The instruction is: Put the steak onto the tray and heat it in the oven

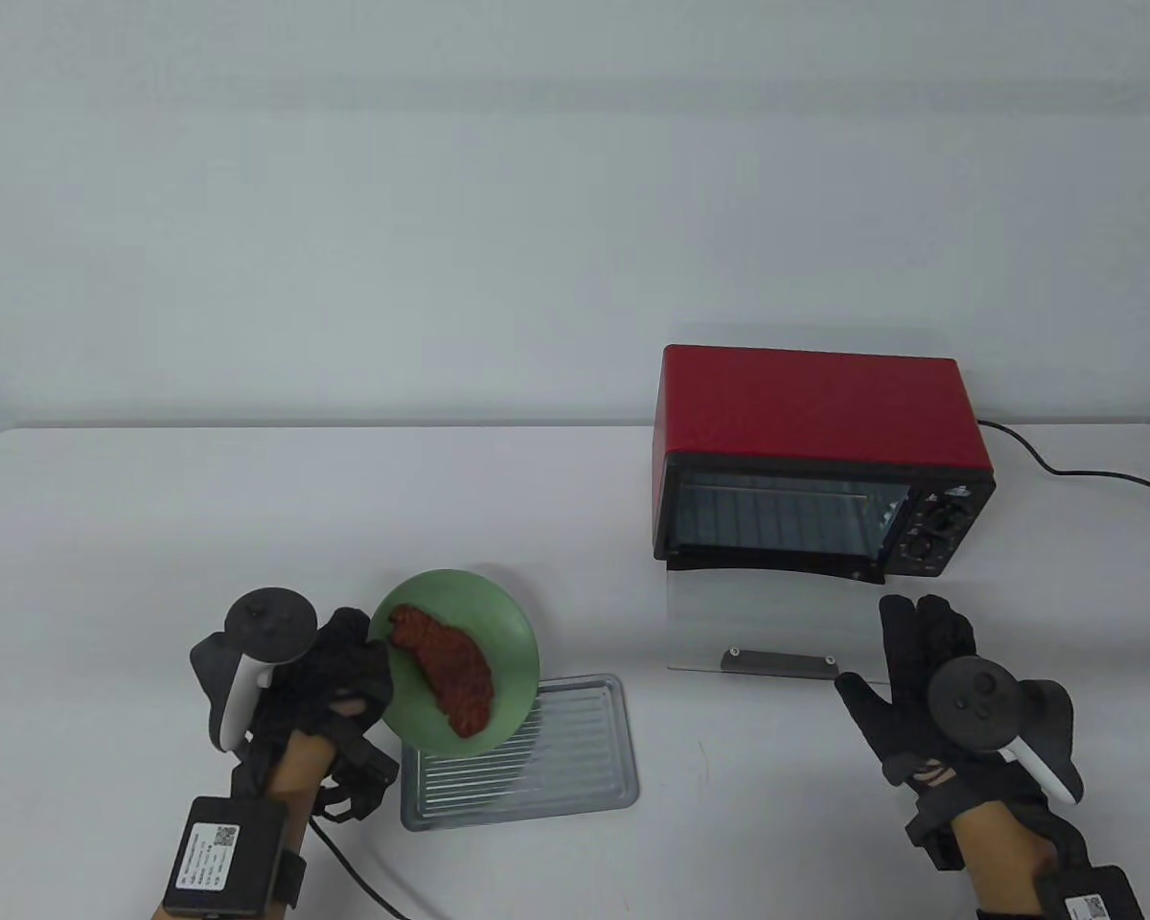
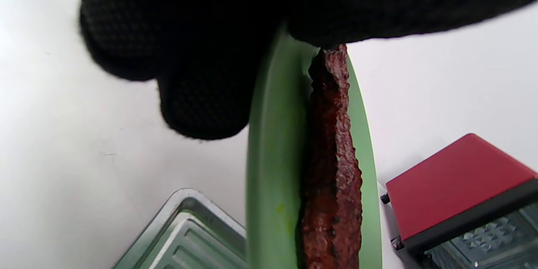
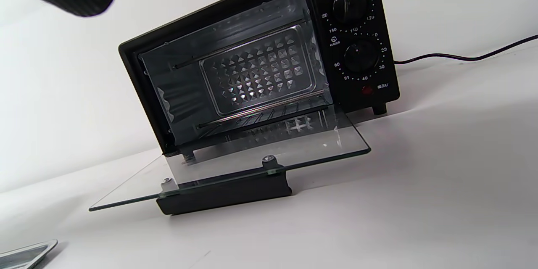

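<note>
My left hand [image 1: 340, 661] grips the rim of a green plate [image 1: 503, 623] and tilts it steeply over the metal tray [image 1: 575, 757]. A red-brown steak [image 1: 446, 666] lies on the tilted plate. Seen from the left wrist, the plate [image 2: 273, 164] stands on edge with the steak [image 2: 332, 164] clinging to it, my gloved fingers [image 2: 201, 92] behind the rim, and a corner of the tray [image 2: 185, 235] below. The red oven [image 1: 815, 422] stands at the right with its glass door [image 1: 757, 623] folded down flat. My right hand [image 1: 910, 661] hovers open by the door's right corner.
The oven's black cable [image 1: 1073, 465] trails off to the right along the table's far edge. Two dials [image 3: 355, 29] sit on the oven's right panel, and a wire rack [image 3: 269, 113] sits inside the cavity. The door handle [image 3: 222, 195] rests low over the white table.
</note>
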`<state>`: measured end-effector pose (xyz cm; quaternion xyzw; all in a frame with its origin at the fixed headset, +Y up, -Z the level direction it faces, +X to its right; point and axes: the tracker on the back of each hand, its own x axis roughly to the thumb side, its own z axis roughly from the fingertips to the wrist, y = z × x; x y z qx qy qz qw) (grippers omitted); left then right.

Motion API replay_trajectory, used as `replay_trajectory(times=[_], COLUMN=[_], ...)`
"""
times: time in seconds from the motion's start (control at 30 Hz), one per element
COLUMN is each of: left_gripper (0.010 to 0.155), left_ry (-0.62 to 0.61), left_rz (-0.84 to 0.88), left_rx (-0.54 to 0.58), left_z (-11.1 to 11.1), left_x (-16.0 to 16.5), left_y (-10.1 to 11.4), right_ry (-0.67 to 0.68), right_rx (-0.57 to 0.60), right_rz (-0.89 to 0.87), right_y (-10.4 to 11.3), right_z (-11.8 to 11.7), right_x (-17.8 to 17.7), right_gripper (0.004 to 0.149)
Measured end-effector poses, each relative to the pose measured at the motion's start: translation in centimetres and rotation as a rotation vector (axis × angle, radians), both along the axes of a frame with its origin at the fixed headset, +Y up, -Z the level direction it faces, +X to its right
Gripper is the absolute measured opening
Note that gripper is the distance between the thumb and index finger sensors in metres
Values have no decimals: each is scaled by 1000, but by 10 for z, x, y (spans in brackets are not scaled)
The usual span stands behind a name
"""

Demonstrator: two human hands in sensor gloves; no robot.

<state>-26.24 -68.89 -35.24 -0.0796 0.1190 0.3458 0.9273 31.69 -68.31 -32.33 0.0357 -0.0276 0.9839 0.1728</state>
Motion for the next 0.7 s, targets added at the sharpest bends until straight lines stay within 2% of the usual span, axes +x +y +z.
replay_trajectory(times=[0.23,0.43,0.7], left_gripper=[50,49,49], left_ry=[-25,-49,-30], left_rz=[-118,-209,-208], left_rx=[73,141,148], left_z=[11,19,18], left_x=[19,35,32], left_y=[-8,-2,4], right_ry=[6,9,13], right_rx=[7,5,0], right_rz=[-5,-1,-2], right_y=[-1,-1,-2], right_z=[1,2,3], right_x=[0,0,-1], right_gripper=[87,87,87])
